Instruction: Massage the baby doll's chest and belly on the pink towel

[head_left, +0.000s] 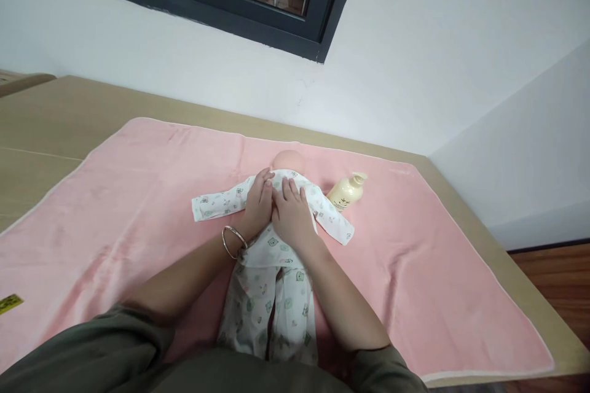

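Note:
A baby doll lies stretched out on the pink mat point(442, 270), its bare round head point(289, 161) pointing away from me. It wears a white patterned outfit point(288, 310) with long sleeves spread to both sides. My left hand point(259, 204) rests on the left of the doll's upper body, fingers extended and slightly cupped. Flat on the upper body beside it lies my right hand point(292, 212), its fingers stretched forward. Both hands touch each other near the thumbs and hold nothing. Whether the doll lies face up or face down I cannot tell.
A cream pump bottle point(346, 191) lies tilted on the mat by the doll's right-hand sleeve. The mat covers much of a wooden table point(41, 129). Behind it rise a white wall point(378, 73) and a dark-framed window point(295, 34). A yellow label point(10, 303) shows at the left edge.

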Action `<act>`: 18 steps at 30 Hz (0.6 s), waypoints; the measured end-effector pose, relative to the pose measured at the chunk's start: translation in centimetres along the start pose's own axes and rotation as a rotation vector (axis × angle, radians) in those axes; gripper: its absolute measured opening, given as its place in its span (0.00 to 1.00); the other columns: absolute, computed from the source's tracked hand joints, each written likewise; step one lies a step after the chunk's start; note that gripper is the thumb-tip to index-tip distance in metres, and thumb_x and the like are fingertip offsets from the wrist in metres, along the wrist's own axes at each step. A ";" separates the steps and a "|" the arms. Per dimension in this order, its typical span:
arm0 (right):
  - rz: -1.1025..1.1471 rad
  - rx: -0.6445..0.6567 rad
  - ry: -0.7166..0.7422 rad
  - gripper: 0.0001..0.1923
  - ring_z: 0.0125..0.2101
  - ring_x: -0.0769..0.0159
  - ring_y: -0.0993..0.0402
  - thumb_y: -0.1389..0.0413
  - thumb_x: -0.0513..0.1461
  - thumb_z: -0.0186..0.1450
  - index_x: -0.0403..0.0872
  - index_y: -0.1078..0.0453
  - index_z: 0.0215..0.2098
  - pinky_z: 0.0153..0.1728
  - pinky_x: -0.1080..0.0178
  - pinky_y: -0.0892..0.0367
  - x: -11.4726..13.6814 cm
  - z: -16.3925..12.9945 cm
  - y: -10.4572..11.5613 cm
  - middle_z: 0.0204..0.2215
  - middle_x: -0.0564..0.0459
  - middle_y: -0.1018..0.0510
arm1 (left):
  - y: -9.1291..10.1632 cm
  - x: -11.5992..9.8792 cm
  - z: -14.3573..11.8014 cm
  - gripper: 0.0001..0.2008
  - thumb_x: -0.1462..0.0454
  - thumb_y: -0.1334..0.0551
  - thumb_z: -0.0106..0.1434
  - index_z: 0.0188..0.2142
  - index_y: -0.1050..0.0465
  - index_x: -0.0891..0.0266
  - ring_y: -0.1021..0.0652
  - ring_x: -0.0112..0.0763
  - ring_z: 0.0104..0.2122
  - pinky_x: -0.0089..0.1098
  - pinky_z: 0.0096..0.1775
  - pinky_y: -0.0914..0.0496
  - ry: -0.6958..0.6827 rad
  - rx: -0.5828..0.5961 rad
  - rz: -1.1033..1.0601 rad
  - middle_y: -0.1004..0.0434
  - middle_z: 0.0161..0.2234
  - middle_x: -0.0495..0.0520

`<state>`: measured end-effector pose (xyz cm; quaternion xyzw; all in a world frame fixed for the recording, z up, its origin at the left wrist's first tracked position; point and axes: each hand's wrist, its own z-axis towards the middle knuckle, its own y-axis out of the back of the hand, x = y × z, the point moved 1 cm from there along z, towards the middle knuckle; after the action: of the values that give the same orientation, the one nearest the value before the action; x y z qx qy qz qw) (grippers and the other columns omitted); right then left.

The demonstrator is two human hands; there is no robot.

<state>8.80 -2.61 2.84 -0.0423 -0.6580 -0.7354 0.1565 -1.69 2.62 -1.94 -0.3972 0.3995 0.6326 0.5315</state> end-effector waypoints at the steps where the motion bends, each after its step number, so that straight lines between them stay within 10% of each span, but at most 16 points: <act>1: 0.020 0.004 0.036 0.27 0.74 0.48 0.57 0.53 0.39 0.74 0.46 0.38 0.70 0.72 0.41 0.61 -0.3 0.2 0.0 0.73 0.41 0.46 | 0.0 0.0 0.0 0.23 0.51 0.51 0.75 0.60 0.33 0.59 0.23 0.44 0.57 0.50 0.62 0.31 -0.003 0.001 0.003 0.21 0.55 0.62; 8: 0.198 -0.069 -0.138 0.29 0.73 0.53 0.52 0.60 0.44 0.78 0.41 0.41 0.71 0.71 0.47 0.51 -4.3 1.9 0.3 0.73 0.40 0.43 | 0.0 -0.2 0.0 0.21 0.53 0.50 0.74 0.59 0.32 0.58 0.24 0.44 0.58 0.49 0.63 0.32 0.002 0.055 0.051 0.22 0.56 0.61; 18: -0.041 0.036 0.052 0.30 0.75 0.46 0.60 0.55 0.42 0.74 0.45 0.45 0.73 0.71 0.34 0.62 -0.2 -0.1 0.3 0.74 0.46 0.47 | 0.0 -0.6 0.3 0.23 0.59 0.44 0.69 0.62 0.33 0.59 0.25 0.43 0.61 0.50 0.65 0.35 0.116 0.104 -0.022 0.22 0.58 0.60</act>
<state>9.07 -2.76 3.04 -0.0067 -0.6677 -0.7272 0.1593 -1.66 2.71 -1.30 -0.4093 0.4577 0.5811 0.5341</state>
